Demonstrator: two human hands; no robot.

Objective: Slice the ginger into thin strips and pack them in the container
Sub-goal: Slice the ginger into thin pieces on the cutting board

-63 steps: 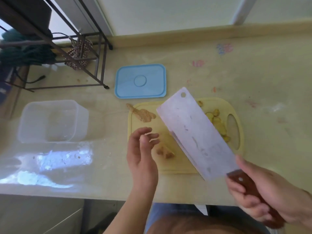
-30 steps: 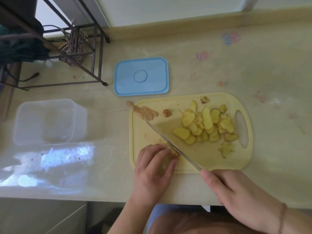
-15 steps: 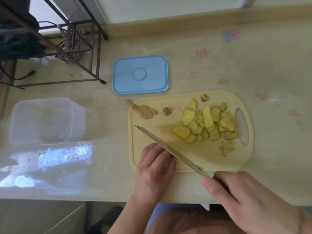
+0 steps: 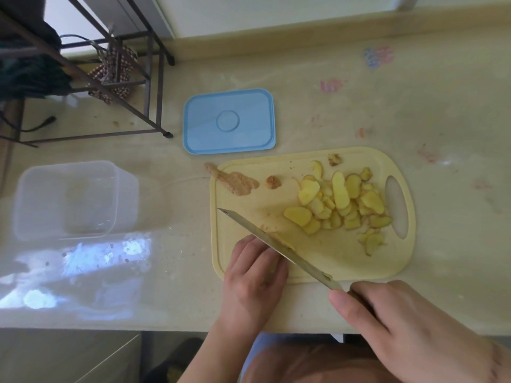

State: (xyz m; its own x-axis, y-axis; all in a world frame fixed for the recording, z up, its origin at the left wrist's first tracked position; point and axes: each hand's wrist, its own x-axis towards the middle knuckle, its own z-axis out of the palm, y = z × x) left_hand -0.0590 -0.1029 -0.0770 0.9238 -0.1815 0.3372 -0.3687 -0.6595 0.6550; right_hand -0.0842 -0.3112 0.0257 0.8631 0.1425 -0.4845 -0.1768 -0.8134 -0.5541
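On a yellow cutting board [image 4: 312, 269], a ginger piece [image 4: 282, 240] is pinned under the curled left hand [image 4: 255, 268]. A cleaver [image 4: 273, 243] is gripped by the right hand [image 4: 409, 330], its blade against the ginger. Cut slices [image 4: 340, 203] are heaped on the board's far right; the clear container [image 4: 69, 200] sits well left of it.

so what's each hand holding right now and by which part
The right hand grips the knife by its handle. The left hand curls over a ginger piece beside the blade; the piece is mostly hidden, so the exact hold cannot be told.

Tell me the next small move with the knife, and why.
Probably press the knife down through the ginger piece under the left hand: the blade sits beside those curled fingers, the right hand grips the handle, and the container holds nothing yet.
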